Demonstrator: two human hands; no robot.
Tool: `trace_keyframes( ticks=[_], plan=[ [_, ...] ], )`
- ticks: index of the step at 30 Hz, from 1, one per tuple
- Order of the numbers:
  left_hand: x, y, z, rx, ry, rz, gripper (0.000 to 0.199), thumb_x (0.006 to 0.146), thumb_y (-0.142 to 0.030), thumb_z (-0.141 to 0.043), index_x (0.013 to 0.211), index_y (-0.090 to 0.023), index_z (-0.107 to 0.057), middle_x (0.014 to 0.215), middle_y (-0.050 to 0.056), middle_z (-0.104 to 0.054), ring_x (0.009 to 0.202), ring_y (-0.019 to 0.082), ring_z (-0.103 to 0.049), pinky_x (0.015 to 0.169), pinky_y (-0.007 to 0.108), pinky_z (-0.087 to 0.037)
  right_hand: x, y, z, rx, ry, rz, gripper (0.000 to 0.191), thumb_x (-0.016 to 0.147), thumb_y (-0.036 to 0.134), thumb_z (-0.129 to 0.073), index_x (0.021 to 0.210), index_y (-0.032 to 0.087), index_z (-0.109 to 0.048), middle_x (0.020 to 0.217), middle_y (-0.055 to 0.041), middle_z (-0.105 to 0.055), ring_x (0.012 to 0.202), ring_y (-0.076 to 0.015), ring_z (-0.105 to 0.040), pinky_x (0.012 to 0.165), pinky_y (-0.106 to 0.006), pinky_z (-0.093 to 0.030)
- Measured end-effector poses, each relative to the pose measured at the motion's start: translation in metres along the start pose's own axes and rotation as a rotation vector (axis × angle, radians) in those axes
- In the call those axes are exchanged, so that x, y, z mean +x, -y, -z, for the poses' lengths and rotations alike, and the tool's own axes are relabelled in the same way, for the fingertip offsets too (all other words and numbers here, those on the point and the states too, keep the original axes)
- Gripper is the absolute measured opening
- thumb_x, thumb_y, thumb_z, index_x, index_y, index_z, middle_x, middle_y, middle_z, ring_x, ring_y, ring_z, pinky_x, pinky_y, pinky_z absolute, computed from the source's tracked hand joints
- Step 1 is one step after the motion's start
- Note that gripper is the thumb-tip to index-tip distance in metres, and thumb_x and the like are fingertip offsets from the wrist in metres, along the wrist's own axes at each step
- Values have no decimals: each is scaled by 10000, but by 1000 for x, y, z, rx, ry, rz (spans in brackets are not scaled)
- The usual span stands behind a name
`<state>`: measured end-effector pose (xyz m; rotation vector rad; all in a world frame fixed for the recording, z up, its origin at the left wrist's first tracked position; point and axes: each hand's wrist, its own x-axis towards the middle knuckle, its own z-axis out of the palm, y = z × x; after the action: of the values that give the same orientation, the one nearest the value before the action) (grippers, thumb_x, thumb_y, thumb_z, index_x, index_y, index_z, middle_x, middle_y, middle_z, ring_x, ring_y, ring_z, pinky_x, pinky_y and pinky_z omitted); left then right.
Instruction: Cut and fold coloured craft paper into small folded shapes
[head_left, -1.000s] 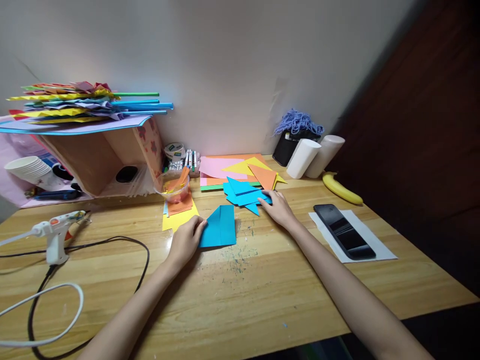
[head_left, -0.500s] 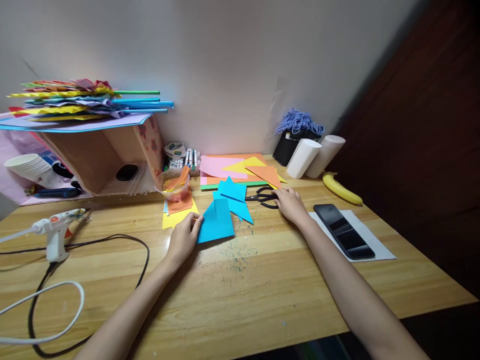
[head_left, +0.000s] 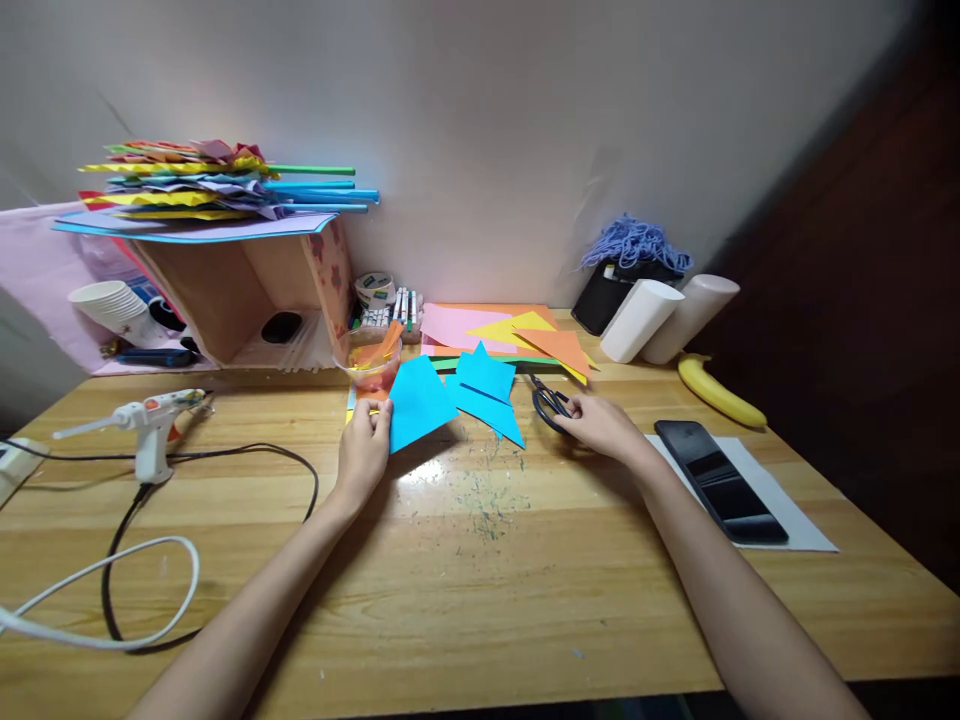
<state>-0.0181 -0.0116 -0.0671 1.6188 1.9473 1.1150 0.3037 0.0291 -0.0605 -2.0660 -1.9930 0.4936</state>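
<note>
My left hand [head_left: 365, 450] pinches the left edge of a blue paper piece [head_left: 420, 400], which is lifted and tilted over the table. Black-handled scissors [head_left: 551, 402] are gripped by the handles in my right hand [head_left: 600, 425], their blades pointing to the back left. Between the hands, more blue paper pieces [head_left: 486, 385] lie overlapping on the wooden table [head_left: 465, 610]. Behind them is a stack of coloured sheets, with a pink sheet [head_left: 457, 328], a yellow piece [head_left: 499, 328] and an orange piece [head_left: 555, 348] on top.
At the left are a glue gun [head_left: 154, 435] with cables and a box [head_left: 247, 300] topped with paper flowers. A plastic bowl [head_left: 369, 365] of scraps stands behind my left hand. A phone [head_left: 720, 480], a banana [head_left: 720, 390] and white rolls [head_left: 641, 320] are at the right.
The scissors, which lay on the table under my right hand, are now held and turned. My left hand has raised and tilted the blue piece. The camera view has shifted left.
</note>
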Motion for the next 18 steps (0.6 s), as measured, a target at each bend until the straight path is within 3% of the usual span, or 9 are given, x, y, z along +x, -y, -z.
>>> trace_keyframes(
  ticks=[5, 9, 12, 15, 18],
  plan=[
    [1, -4, 10, 20, -109, -2, 266, 865, -414, -354, 918, -194, -493, 557, -20, -502, 520, 158, -485, 505, 237, -301, -12, 29, -14, 815, 231, 138, 175, 654, 296, -568, 752, 172, -492, 656, 0, -524, 598, -129, -498, 551, -242, -359],
    [1, -5, 12, -40, -166, -37, 281, 871, -394, -358, 982, -192, -520, 633, 0, -548, 586, 159, -520, 536, 235, -331, -33, 61, -31, 1280, 335, 292, 198, 687, 257, -603, 814, 189, -467, 698, 11, -518, 652, -125, -525, 629, -260, -408],
    [1, -6, 13, -123, -209, -74, 279, 869, -387, -369, 918, -184, -555, 706, 9, -564, 638, 143, -527, 564, 222, -357, -49, 76, -45, 1424, 509, 314, 281, 758, 457, -552, 794, 200, -445, 532, 59, -418, 480, -114, -488, 518, -260, -404],
    [1, -9, 15, -242, -221, -24, 281, 863, -404, -379, 853, -184, -554, 605, -28, -488, 494, 102, -462, 469, 201, -339, -62, 79, -56, 1421, 814, 315, 624, 671, 772, -351, 863, 190, -466, 554, 40, -437, 478, -142, -534, 490, -279, -426],
    [-3, -14, 15, -371, -186, 48, 280, 851, -434, -391, 858, -193, -533, 531, -60, -386, 357, 76, -376, 349, 189, -291, -70, 80, -63, 1387, 996, 329, 773, 591, 847, -264, 904, 173, -474, 614, 28, -437, 496, -133, -536, 527, -303, -459]
  ],
)
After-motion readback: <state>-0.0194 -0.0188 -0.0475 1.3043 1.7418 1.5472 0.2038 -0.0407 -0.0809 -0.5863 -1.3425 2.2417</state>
